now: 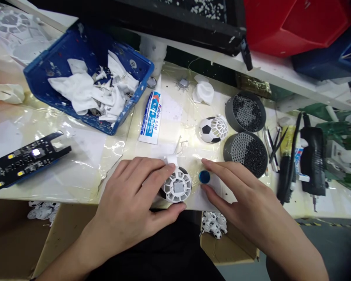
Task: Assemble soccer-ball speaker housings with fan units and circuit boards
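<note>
My left hand (pixel 131 199) is closed around a white round football-shell part (pixel 178 186), whose spoked ring faces up with a grey square in its middle. A white tab and thin wires stick out at its top. My right hand (pixel 236 187) rests to the right, thumb and index finger apart on either side of a small blue round disc (pixel 204 176). Whether the fingertips touch the disc is hard to see. Beyond the hands lies a black-and-white football half-shell (pixel 213 129) with an openwork end.
A blue bin (pixel 90 125) holds white scraps, beside a glue tube (pixel 151 115). Two grey round tubs (pixel 226 146) contain small black pieces. A lit circuit board (pixel 26 160) lies left; a black power tool (pixel 312 160) lies right. A shelf (pixel 280 70) overhangs the back; cardboard boxes (pixel 236 244) stand below.
</note>
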### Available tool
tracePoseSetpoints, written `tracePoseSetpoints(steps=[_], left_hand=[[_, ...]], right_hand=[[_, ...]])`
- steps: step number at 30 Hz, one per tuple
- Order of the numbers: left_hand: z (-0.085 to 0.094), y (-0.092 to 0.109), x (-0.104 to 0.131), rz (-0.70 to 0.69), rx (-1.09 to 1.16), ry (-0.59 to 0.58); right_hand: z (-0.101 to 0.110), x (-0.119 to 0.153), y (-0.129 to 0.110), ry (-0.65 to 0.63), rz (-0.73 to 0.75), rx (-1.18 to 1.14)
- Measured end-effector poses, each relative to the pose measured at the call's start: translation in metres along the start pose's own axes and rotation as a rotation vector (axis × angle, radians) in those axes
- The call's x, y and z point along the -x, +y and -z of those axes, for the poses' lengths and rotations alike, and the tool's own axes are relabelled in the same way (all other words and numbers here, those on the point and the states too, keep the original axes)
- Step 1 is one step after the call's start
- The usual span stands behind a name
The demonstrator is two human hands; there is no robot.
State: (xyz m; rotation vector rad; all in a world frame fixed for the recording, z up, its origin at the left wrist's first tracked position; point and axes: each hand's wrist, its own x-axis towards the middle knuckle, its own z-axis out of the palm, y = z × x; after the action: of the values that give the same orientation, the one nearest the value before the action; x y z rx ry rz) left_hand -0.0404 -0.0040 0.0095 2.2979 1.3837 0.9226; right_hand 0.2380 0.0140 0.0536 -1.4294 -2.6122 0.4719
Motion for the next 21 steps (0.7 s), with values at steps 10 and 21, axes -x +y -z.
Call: tracePoseSetpoints(steps=[10,21], left_hand=[[0.001,-0.001,0.0,-0.005,0.027,0.012],[-0.001,-0.002,0.002,0.027,0.067,-0.021]], right_hand=[[0.006,-0.007,0.004,-0.012,0.059,-0.013],[0.022,-0.028,-0.04,0.092,0.176,-0.115]])
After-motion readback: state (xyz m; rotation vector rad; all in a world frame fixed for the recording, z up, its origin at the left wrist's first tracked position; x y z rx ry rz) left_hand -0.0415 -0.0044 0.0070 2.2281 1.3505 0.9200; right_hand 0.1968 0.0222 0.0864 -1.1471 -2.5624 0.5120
